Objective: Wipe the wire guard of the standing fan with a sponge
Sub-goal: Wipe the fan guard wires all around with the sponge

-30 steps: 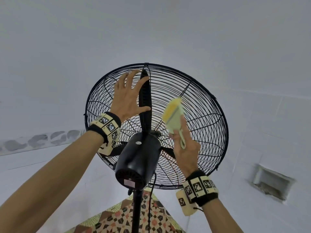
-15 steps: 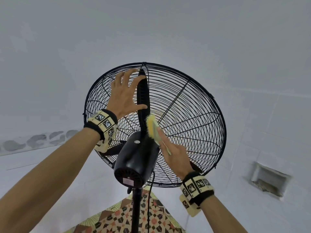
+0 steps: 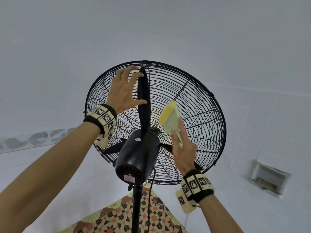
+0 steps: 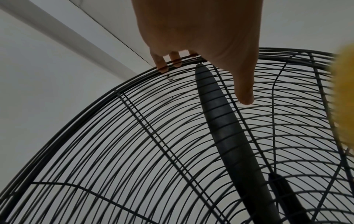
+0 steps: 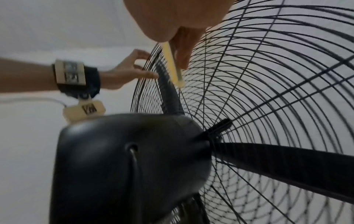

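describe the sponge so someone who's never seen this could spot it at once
Find the round black wire guard of the standing fan against the pale wall. Right of the black motor housing, the right hand holds the sponge up before the wires. It is the only bright thing there: yellow and pale green.

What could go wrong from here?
1. Left hand fingertips hook the guard wires right by a blade tip; they could slip through or get pinched.
2. Right hand holds the sponge only by its lower end; snagging on wires might twist it loose.
3. Pushing could sway the fan on its single pole.
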`<action>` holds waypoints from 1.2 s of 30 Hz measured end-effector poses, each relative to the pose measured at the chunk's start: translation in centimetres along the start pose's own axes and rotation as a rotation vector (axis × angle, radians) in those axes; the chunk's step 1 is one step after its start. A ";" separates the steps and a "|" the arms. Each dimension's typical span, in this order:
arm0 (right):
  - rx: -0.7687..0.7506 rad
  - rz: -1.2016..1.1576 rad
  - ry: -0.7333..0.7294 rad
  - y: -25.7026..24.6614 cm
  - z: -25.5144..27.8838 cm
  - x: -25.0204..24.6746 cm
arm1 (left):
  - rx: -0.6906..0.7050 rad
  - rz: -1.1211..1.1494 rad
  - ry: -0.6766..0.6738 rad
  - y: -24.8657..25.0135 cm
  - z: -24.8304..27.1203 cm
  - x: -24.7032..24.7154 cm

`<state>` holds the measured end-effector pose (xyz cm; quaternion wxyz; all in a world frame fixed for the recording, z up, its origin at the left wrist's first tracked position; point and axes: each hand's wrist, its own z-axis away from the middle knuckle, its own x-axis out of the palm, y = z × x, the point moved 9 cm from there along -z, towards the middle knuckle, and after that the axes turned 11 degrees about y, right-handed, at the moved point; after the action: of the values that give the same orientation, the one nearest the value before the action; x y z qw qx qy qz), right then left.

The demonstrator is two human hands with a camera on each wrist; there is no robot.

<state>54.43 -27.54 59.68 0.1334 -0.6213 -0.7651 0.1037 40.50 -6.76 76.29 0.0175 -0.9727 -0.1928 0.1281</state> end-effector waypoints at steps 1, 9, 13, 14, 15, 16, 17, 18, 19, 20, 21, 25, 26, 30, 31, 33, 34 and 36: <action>0.037 -0.020 0.109 -0.4 -0.2 -1.1 | -0.007 -0.003 -0.006 -0.1 0.0 -0.1; 0.116 0.082 0.511 1.6 -2.8 -7.0 | -0.004 -0.064 -0.030 -0.2 -0.3 -1.0; 0.305 0.075 0.408 5.2 -2.0 -5.6 | -0.021 -0.092 -0.032 0.4 -0.3 -1.5; 0.343 0.049 0.399 6.2 -1.9 -5.4 | -0.024 -0.106 -0.031 0.6 -0.2 -1.7; 0.386 0.023 0.394 7.0 -2.1 -5.3 | -0.026 -0.125 -0.029 0.8 -0.2 -1.9; 0.443 -0.012 0.387 7.9 -2.4 -5.1 | -0.029 -0.143 -0.029 1.1 -0.2 -2.0; 0.509 -0.057 0.371 8.8 -2.9 -5.0 | -0.032 -0.161 -0.031 1.4 -0.1 -2.1; 0.566 -0.105 0.351 9.5 -3.4 -4.9 | -0.037 -0.182 -0.033 1.8 0.0 -2.1; 0.595 -0.145 0.327 9.7 -4.1 -4.7 | -0.047 -0.209 -0.036 2.1 0.1 -2.1; 0.591 -0.155 0.303 9.5 -4.8 -4.4 | -0.058 -0.240 -0.043 2.4 0.1 -2.0; 0.562 -0.129 0.292 9.0 -5.4 -4.1 | -0.071 -0.272 -0.055 2.6 0.1 -1.8; 0.490 -0.092 0.178 4.9 -5.7 -1.5 | -0.114 -0.379 -0.086 2.6 0.3 -1.6; 0.449 -0.110 0.081 3.4 -5.3 -0.2 | -0.119 -0.383 -0.090 2.5 0.4 -1.6; 0.174 -0.034 -0.361 -2.2 -2.5 5.5 | -0.074 -0.362 -0.083 2.2 0.8 -2.2; 0.130 0.001 -0.409 -2.6 -1.8 6.4 | -0.051 -0.357 -0.094 2.2 0.9 -2.2; 0.074 0.078 -0.405 -2.1 -1.3 6.9 | -0.023 -0.366 -0.130 2.2 1.0 -2.1; 0.093 0.103 -0.377 -1.3 -1.3 6.7 | -0.022 -0.378 -0.145 2.1 1.0 -2.0; 0.219 0.146 -0.300 1.1 -1.4 5.4 | -0.025 -0.395 -0.157 1.9 0.9 -1.8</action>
<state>54.85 -22.03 61.01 0.0771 -0.6344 -0.7135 0.2871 39.37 -9.22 75.73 0.0151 -0.9031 -0.3822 0.1952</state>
